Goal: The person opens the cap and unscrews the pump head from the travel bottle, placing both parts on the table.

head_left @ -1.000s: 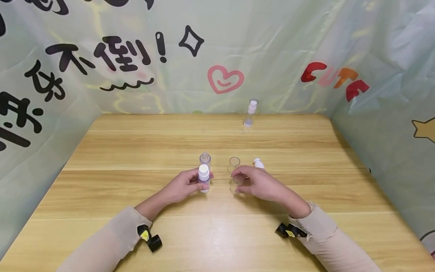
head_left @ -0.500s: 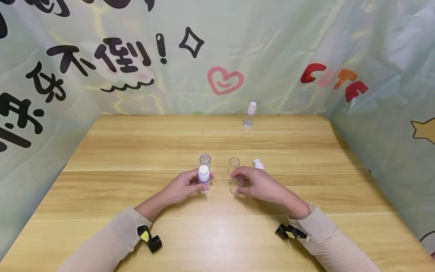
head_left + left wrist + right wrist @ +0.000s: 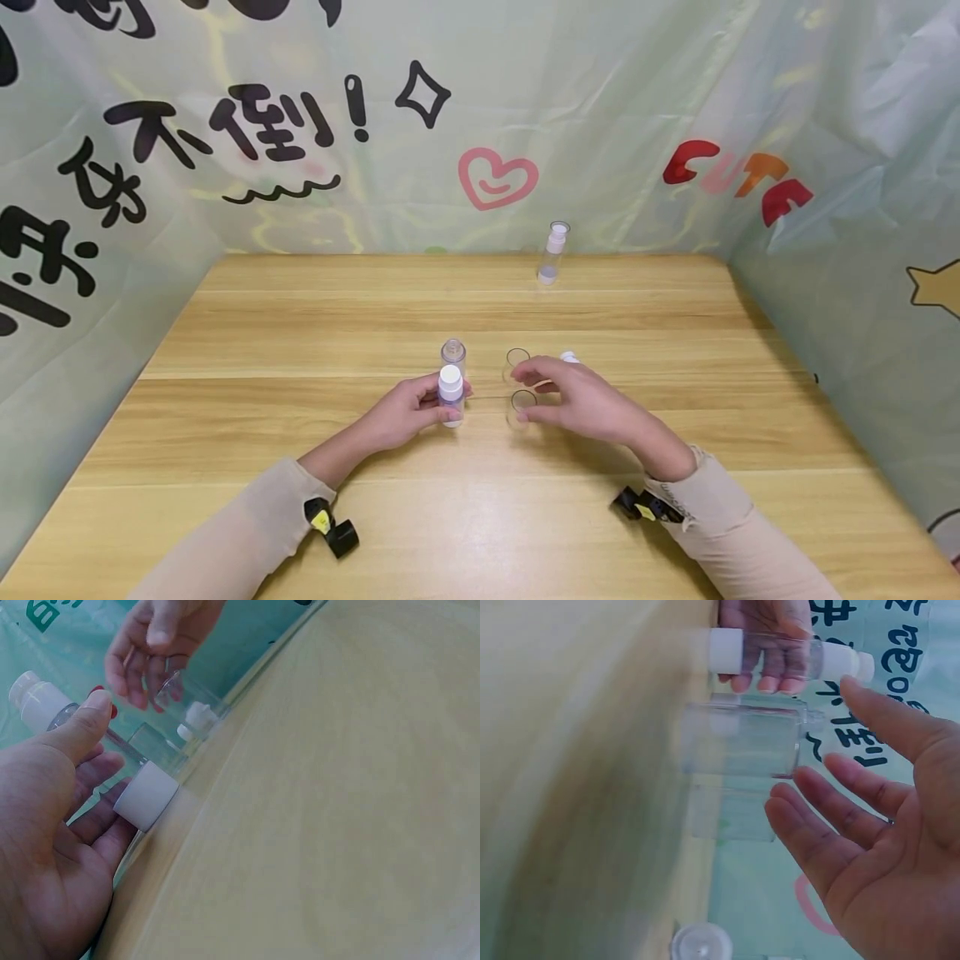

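My left hand (image 3: 401,412) grips a small clear bottle (image 3: 451,385) with a white top and white base, thumb on its near side. The bottle stands upright, and its white base (image 3: 147,796) shows in the left wrist view. Directly behind it is an open clear bottle body (image 3: 453,352). To the right, a clear cap (image 3: 523,400) stands on the table, with my right hand (image 3: 588,400) just beside it, fingers spread and holding nothing. Another clear cap (image 3: 517,357) stands a little farther back. A white pump head (image 3: 569,357) is partly hidden behind the right hand.
An assembled clear bottle with a white pump (image 3: 552,254) stands at the back edge of the wooden table (image 3: 337,308). Printed cloth walls (image 3: 600,125) enclose the back and both sides. Each sleeve carries a small black camera (image 3: 341,533).
My right hand has let go of the nearer clear cap, its fingers parting and drawing slightly up and right. The left hand still holds the bottle in place.
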A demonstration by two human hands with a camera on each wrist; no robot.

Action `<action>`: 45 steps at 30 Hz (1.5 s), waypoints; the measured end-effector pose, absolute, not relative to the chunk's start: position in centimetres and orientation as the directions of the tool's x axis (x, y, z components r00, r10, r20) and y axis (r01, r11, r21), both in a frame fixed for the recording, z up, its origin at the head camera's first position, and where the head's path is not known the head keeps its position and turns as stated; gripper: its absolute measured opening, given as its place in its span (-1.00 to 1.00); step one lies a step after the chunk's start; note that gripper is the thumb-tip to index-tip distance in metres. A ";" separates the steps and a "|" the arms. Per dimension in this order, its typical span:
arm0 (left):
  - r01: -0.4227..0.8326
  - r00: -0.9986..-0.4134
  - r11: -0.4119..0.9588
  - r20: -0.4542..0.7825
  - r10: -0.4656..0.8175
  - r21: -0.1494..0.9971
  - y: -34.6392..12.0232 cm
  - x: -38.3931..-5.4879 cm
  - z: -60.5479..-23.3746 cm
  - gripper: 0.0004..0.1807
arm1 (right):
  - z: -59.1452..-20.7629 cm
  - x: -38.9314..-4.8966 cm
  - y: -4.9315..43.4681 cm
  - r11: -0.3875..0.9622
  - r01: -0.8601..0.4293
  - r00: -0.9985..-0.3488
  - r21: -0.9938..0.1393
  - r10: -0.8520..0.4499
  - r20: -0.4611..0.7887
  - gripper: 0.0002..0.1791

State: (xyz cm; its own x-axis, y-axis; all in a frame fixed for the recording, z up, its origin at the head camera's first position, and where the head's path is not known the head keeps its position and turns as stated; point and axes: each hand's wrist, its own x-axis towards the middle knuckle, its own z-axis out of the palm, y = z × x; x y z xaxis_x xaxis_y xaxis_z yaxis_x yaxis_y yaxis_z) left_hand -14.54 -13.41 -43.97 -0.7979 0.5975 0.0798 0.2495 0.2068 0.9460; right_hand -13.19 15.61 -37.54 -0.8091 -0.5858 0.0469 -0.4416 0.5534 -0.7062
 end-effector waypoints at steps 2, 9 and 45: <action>0.254 -0.798 0.211 0.081 0.597 0.944 -13.4 -14.5 -44.0 -0.57 | -37.3 -13.2 15.6 0.536 -0.453 -0.804 -0.712 -0.591 0.067 -0.44; 0.248 -0.798 0.204 0.080 0.598 0.947 -13.4 -14.5 -44.0 -0.58 | -36.7 -13.4 14.8 0.482 -0.473 -0.805 -0.738 -0.576 0.140 -0.49; 0.264 -0.799 0.249 0.067 0.597 0.932 -13.6 -14.4 -43.8 -0.58 | -36.7 -13.3 8.3 0.381 -0.465 -0.826 -0.799 -0.511 0.237 -0.42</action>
State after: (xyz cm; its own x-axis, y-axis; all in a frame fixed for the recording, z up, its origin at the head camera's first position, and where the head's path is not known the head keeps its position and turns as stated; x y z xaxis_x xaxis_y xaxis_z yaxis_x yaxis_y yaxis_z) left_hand -14.45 -13.62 -43.84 -0.7991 0.5974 0.0672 0.2645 0.2490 0.9317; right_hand -13.28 8.30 -36.73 -0.8263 -0.5107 0.2373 -0.4650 0.3810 -0.7991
